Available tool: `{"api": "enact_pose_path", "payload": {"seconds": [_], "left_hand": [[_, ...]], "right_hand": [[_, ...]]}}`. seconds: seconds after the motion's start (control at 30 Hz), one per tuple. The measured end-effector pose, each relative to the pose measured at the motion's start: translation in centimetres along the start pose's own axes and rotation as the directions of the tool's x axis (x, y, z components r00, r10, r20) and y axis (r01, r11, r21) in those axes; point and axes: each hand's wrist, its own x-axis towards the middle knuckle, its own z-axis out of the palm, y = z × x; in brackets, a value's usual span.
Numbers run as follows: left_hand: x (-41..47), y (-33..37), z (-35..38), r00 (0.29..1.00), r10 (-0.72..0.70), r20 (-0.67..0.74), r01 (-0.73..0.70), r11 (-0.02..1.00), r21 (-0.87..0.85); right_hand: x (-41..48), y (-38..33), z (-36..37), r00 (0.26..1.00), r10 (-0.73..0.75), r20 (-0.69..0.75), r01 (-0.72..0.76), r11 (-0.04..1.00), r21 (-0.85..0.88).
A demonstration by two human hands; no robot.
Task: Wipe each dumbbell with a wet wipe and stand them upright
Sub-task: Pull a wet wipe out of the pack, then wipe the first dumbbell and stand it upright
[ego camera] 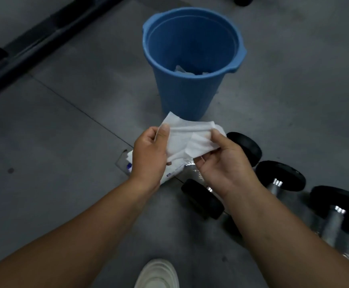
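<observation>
At frame centre I see both hands pinching one white wet wipe (190, 140) — left hand (148, 156) and right hand (221, 163) fingers clamped on its edges.

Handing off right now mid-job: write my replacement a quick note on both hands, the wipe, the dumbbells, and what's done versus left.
Left hand and right hand together hold one wet wipe, spread between them above the wipe pack on the floor.
Blue bucket ahead holds crumpled white material, probably used wipes.
Dumbbells lie on their sides to the right; none in view stands upright.
Left: wipe each dumbbell, stand it upright.
</observation>
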Motion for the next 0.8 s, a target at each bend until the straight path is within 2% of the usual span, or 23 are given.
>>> {"api": "enact_pose_path", "payload": {"seconds": [0.1, 0.17, 0.3, 0.37, 0.43, 0.47, 0.53, 0.57, 0.6, 0.67, 0.73, 0.8], "left_hand": [[-0.5, 0.6, 2.9, 0.999, 0.049, 0.006, -0.049, 0.999, -0.006], [-1.4, 1.4, 4.4, 0.991, 0.12, 0.055, -0.12, 0.993, -0.002], [-4.1, 3.2, 7.4, 0.944, 0.246, 0.221, -0.259, 0.965, 0.032], [-5.3, 4.4, 8.8, 0.885, 0.355, 0.301, -0.399, 0.912, 0.098], [-6.2, 5.8, 9.8, 0.763, 0.524, 0.378, -0.624, 0.75, 0.219], [-6.6, 6.6, 10.4, 0.688, 0.597, 0.413, -0.718, 0.641, 0.271], [-7.3, 8.3, 11.3, 0.567, 0.676, 0.47, -0.823, 0.463, 0.328], [-7.8, 9.2, 11.7, 0.532, 0.681, 0.504, -0.847, 0.414, 0.334], [-8.4, 10.0, 12.1, 0.512, 0.662, 0.548, -0.859, 0.394, 0.326], [-9.6, 11.4, 12.2, 0.494, 0.582, 0.646, -0.86, 0.434, 0.266], [-10.4, 12.1, 12.1, 0.501, 0.551, 0.668, -0.853, 0.446, 0.272], [-10.1, 11.3, 12.1, 0.565, 0.498, 0.658, -0.823, 0.398, 0.405]], "right_hand": [[-0.9, -2.7, -1.5, 0.982, -0.129, -0.141, 0.146, 0.983, 0.114], [-1.8, -4.7, -2.7, 0.954, -0.22, -0.205, 0.245, 0.963, 0.108], [-5.1, -8.4, -4.6, 0.884, -0.385, -0.264, 0.399, 0.917, -0.002], [-7.3, -10.1, -5.5, 0.819, -0.509, -0.263, 0.48, 0.86, -0.171], [-9.4, -11.5, -6.5, 0.713, -0.67, -0.207, 0.55, 0.717, -0.43], [-10.4, -12.2, -6.9, 0.641, -0.755, -0.14, 0.566, 0.588, -0.578], [-12.2, -13.5, -7.9, 0.482, -0.874, 0.067, 0.53, 0.23, -0.816], [-13.1, -14.2, -8.2, 0.426, -0.89, 0.162, 0.486, 0.073, -0.871], [-14.2, -14.9, -8.4, 0.386, -0.891, 0.238, 0.446, -0.046, -0.894], [-16.3, -16.2, -8.3, 0.315, -0.879, 0.357, 0.407, -0.215, -0.888], [-18.3, -17.3, -8.2, 0.276, -0.86, 0.429, 0.398, -0.303, -0.866], [-19.9, -18.1, -8.3, 0.263, -0.835, 0.484, 0.394, -0.365, -0.843]]}}
